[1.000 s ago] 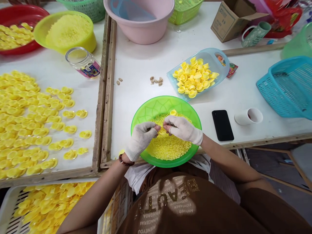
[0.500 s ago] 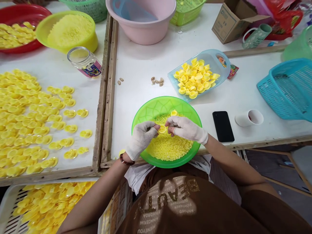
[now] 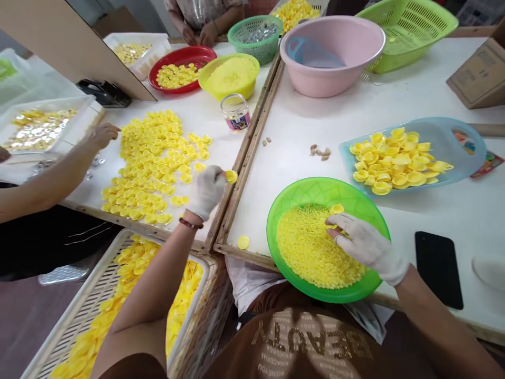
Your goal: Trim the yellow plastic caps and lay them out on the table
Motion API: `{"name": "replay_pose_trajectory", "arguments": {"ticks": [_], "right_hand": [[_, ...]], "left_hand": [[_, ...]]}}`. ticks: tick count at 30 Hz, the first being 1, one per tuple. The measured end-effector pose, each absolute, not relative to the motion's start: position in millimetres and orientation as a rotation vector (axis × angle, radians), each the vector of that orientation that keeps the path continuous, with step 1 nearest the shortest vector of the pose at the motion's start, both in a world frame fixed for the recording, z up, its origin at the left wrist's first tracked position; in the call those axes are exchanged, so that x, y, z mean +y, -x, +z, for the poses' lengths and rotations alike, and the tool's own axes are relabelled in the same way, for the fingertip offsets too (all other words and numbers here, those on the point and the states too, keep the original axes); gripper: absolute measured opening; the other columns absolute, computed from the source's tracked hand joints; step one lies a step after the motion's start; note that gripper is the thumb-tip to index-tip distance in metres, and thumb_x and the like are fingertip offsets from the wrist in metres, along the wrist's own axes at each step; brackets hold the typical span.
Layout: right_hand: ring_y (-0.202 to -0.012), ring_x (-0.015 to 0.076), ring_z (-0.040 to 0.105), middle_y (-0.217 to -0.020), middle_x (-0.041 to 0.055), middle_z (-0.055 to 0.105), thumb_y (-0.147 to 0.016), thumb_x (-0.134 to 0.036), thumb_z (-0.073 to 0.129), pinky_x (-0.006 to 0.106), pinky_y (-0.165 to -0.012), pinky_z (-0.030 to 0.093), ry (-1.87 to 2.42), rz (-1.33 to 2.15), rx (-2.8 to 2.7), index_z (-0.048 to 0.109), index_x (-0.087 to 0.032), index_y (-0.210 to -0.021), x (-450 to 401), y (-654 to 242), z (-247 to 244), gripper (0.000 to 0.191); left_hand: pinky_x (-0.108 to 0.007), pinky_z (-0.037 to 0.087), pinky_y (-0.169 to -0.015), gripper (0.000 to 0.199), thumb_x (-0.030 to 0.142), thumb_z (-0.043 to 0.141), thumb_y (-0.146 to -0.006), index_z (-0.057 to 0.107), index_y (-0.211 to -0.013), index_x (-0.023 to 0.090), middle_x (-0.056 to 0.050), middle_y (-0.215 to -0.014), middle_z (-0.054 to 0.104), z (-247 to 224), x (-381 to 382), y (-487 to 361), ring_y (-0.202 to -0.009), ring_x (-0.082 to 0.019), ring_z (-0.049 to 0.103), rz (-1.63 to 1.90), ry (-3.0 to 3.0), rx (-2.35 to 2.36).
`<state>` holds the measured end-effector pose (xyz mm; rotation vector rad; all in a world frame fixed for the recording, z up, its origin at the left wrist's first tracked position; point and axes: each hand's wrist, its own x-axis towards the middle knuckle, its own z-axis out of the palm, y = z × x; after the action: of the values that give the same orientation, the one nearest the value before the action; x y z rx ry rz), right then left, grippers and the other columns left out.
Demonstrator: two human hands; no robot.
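My left hand (image 3: 207,192), in a white glove, is over the left table close to the wooden strip. Its fingers are closed, with a small round yellow plastic cap (image 3: 231,176) at the tips. White-gloved too, my right hand (image 3: 366,245) hovers above the green bowl (image 3: 327,188) and pinches another yellow piece, mostly hidden by the fingers. Yellow pellets (image 3: 311,247) fill much of that bowl, and a yellow cap (image 3: 336,209) shows just beyond the right fingertips. Many yellow caps (image 3: 152,152) lie spread over the left table.
A blue scoop (image 3: 461,152) heaped with yellow cups, a black phone (image 3: 438,269) and a pink basin (image 3: 333,79) are on the right table. Between the tables runs a raised wooden strip (image 3: 252,158). A co-worker's hand (image 3: 103,136) reaches in from the left; another person sits opposite.
My left hand has moved away from the bowl and out to the left table with a yellow cap. My right hand stays over the bowl. The view has turned left.
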<state>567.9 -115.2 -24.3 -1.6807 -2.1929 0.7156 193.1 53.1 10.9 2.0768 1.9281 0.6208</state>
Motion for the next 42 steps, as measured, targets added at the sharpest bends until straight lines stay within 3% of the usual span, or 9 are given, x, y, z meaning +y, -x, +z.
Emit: {"name": "replay_pose_trajectory", "arguments": {"ticks": [4,8,11,16,20,24,29,35,42], "right_hand": [[-0.1,0.0264,0.068,-0.109,0.0117,0.071,-0.101,-0.021,0.049,0.039,-0.09,0.052,1.829,0.509,-2.174,0.064,-0.017,-0.111,-103,-570,-20,0.018],[-0.105,0.0281,0.066,-0.115,0.0171,0.068,-0.102,-0.022,0.05,0.038,-0.086,0.051,2.147,0.372,-2.242,0.062,-0.012,-0.124,-79,-566,-20,0.027],[-0.094,0.0275,0.068,-0.111,0.0176,0.068,-0.102,-0.023,0.051,0.035,-0.071,0.048,2.407,0.427,-2.31,0.065,-0.013,-0.116,-65,-562,-24,0.022],[-0.076,0.024,0.064,-0.094,0.0144,0.068,-0.102,-0.022,0.046,0.035,-0.062,0.041,2.158,0.278,-2.404,0.068,-0.016,-0.095,-69,-555,-22,0.023],[-0.081,0.0241,0.061,-0.089,0.0115,0.068,-0.104,-0.022,0.043,0.038,-0.075,0.046,1.559,0.202,-2.427,0.069,-0.02,-0.093,-89,-541,-9,0.028],[-0.09,0.0245,0.063,-0.097,0.0105,0.069,-0.105,-0.023,0.042,0.039,-0.084,0.05,1.343,0.386,-2.375,0.067,-0.021,-0.103,-96,-536,-6,0.025],[-0.102,0.033,0.061,-0.112,0.0204,0.066,-0.101,-0.029,0.055,0.045,-0.085,0.05,1.983,0.467,-2.297,0.065,-0.012,-0.113,-97,-544,-26,0.023],[-0.079,0.0215,0.058,-0.089,0.0074,0.066,-0.1,-0.035,0.056,0.036,-0.073,0.044,1.825,0.934,-2.223,0.062,-0.019,-0.091,-111,-526,-43,0.019],[-0.049,0.0096,0.039,-0.062,-0.0065,0.045,-0.096,-0.06,0.058,0.027,-0.049,0.029,1.328,1.356,-0.944,0.044,-0.025,-0.076,-99,-536,-13,0.042]], "left_hand": [[-0.04,0.046,-0.084,0.017,0.022,0.056,-0.088,0.063,-0.074,0.016,-0.014,-0.091,0.069,-7,91,-141,-0.097,-0.031,0.066,0.232,-2.043,2.234],[-0.048,0.046,-0.089,0.017,0.017,0.057,-0.085,0.059,-0.068,0.014,-0.015,-0.091,0.066,-28,109,-127,-0.106,-0.039,0.064,0.159,-1.994,2.257],[-0.053,0.046,-0.092,0.014,0.022,0.061,-0.085,0.062,-0.073,0.014,-0.018,-0.098,0.067,-29,109,-132,-0.11,-0.043,0.064,0.168,-1.966,2.305],[-0.042,0.052,-0.094,0.021,0.034,0.06,-0.09,0.07,-0.097,0.016,-0.015,-0.107,0.07,-1,55,-200,-0.105,-0.03,0.067,0.778,-2.021,1.828],[-0.029,0.058,-0.065,0.036,0.045,0.058,-0.095,0.066,-0.115,0.016,-0.007,-0.089,0.071,10,-7,-292,-0.07,-0.018,0.072,0.645,-1.464,1.099],[-0.025,0.059,-0.059,0.021,0.033,0.062,-0.092,0.067,-0.096,0.013,-0.006,-0.084,0.069,0,-31,-334,-0.065,-0.015,0.071,0.49,-1.397,0.929],[-0.024,0.061,-0.062,0.025,0.039,0.066,-0.093,0.07,-0.102,0.015,-0.005,-0.087,0.071,-13,-23,-330,-0.072,-0.016,0.071,0.656,-1.482,1.02],[-0.027,0.062,-0.064,0.032,0.047,0.068,-0.092,0.069,-0.097,0.015,-0.004,-0.083,0.071,-15,-32,-333,-0.07,-0.017,0.071,0.606,-1.457,1.007],[-0.029,0.061,-0.066,0.024,0.04,0.068,-0.089,0.065,-0.09,0.016,-0.003,-0.075,0.07,-20,-37,-346,-0.066,-0.017,0.072,0.534,-1.4,1.026]]}}
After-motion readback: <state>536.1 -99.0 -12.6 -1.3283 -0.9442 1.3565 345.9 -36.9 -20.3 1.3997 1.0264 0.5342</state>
